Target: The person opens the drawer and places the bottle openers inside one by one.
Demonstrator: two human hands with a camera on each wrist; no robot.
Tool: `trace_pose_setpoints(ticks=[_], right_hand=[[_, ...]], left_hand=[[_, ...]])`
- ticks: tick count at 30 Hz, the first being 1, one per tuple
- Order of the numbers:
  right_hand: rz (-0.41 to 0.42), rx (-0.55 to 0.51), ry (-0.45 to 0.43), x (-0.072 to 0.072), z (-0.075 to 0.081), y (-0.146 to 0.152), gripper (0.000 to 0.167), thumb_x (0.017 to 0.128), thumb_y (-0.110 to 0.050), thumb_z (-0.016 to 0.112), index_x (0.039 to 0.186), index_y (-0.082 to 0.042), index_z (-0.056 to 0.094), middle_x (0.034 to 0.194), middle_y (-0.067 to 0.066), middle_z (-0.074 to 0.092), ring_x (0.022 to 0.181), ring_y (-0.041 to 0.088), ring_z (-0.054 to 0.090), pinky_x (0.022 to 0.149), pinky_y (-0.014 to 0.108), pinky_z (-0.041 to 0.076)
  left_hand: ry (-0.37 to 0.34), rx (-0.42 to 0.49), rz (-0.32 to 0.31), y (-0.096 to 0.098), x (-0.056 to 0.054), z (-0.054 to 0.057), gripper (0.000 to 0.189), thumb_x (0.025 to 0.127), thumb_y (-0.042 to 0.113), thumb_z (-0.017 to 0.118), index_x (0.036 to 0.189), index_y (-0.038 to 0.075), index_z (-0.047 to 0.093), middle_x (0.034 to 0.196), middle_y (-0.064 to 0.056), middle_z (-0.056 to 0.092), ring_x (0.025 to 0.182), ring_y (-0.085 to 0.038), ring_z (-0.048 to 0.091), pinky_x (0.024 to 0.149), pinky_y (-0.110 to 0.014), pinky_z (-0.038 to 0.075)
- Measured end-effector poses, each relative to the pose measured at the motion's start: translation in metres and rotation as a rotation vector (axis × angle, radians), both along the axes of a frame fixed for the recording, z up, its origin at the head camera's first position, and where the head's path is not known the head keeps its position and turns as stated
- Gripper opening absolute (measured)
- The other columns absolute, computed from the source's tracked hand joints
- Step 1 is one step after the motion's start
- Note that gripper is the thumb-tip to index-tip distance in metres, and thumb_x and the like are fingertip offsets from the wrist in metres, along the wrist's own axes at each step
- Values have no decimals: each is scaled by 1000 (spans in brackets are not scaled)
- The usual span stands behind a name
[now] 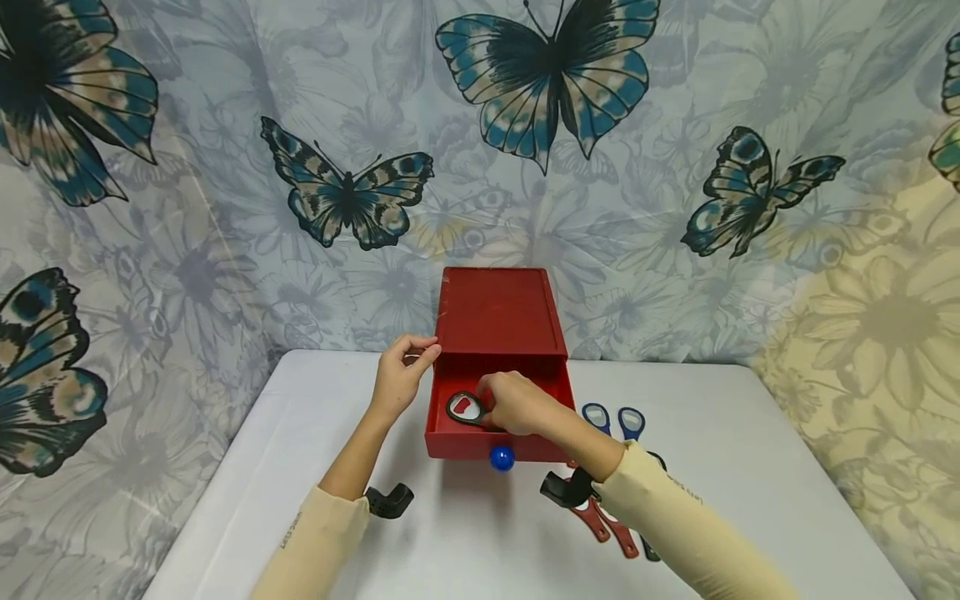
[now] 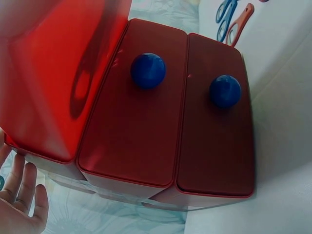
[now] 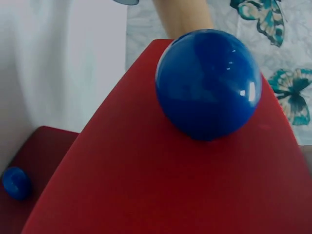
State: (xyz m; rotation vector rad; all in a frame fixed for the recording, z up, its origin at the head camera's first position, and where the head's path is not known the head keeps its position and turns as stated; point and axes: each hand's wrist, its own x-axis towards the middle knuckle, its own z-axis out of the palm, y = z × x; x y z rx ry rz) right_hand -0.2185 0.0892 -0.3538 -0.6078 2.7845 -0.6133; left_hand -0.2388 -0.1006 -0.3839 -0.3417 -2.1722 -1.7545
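Note:
A red cabinet stands on the white table, its top drawer pulled out, with a blue knob on the front. Inside the drawer lies a pair of scissors, one dark handle loop showing. My right hand reaches in over the drawer front, and its curled fingers grip the scissors beside that loop, hiding the rest. My left hand touches the cabinet's left side near its top front corner. In the left wrist view, that hand's fingers are extended against the side.
Two closed drawers with blue knobs sit below the pulled-out one. On the table to the right lie blue-handled scissors, red-handled scissors and a dark handle. A butterfly-print cloth hangs behind.

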Motion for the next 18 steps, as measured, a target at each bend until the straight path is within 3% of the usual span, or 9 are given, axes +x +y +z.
trace_pose_setpoints(ticks=[5, 10, 14, 18], right_hand=[[-5, -49, 66, 5, 8, 8, 32, 85, -16, 74, 115, -5, 68, 95, 6, 67, 84, 17, 56, 74, 32, 51], [28, -195, 111, 9, 24, 32, 29, 88, -19, 72, 112, -2, 69, 87, 3, 64, 79, 13, 56, 69, 27, 49], [28, -303, 146, 12, 35, 60, 24, 90, -17, 69, 108, -1, 69, 84, 3, 63, 77, 13, 56, 67, 26, 49], [-39, -339, 172, 17, 40, 88, 23, 92, -17, 67, 109, -2, 69, 89, 5, 68, 81, 15, 60, 71, 25, 52]], left_hand=[[-3, 4, 1, -1, -1, 0, 18, 91, 5, 65, 104, -9, 67, 109, -24, 66, 83, 0, 57, 79, -23, 51], [-4, 19, 1, -1, 0, -1, 18, 91, 4, 66, 104, -9, 67, 109, -25, 65, 82, 1, 57, 76, -15, 49], [-6, 19, 3, -1, 0, -1, 18, 91, 4, 65, 104, -9, 67, 109, -24, 66, 83, 0, 57, 78, -19, 51], [-7, 3, -4, -1, 0, 0, 19, 92, 6, 65, 105, -8, 67, 110, -23, 66, 85, -2, 57, 83, -31, 53]])
